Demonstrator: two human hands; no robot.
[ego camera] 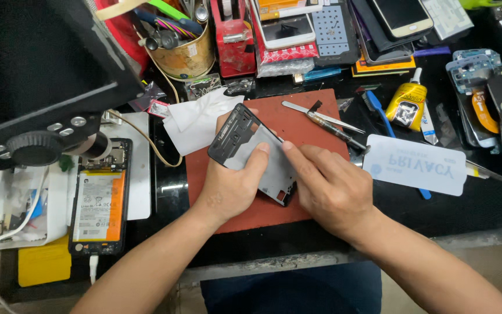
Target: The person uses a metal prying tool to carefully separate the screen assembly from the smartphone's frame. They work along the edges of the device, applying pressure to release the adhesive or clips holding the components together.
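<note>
Cluttered repair bench, one red mat (321, 119), two hands (233, 183) (329, 186) pinching one phone frame (251, 151)

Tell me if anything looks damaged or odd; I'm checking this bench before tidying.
One phone at the left lies with its back off, battery and board exposed. Both hands, left and right, hold a bare phone frame over the red mat.

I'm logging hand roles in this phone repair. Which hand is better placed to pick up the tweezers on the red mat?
Probably the right hand: it lies nearest the tweezers, while the left hand grips the phone frame.
</note>
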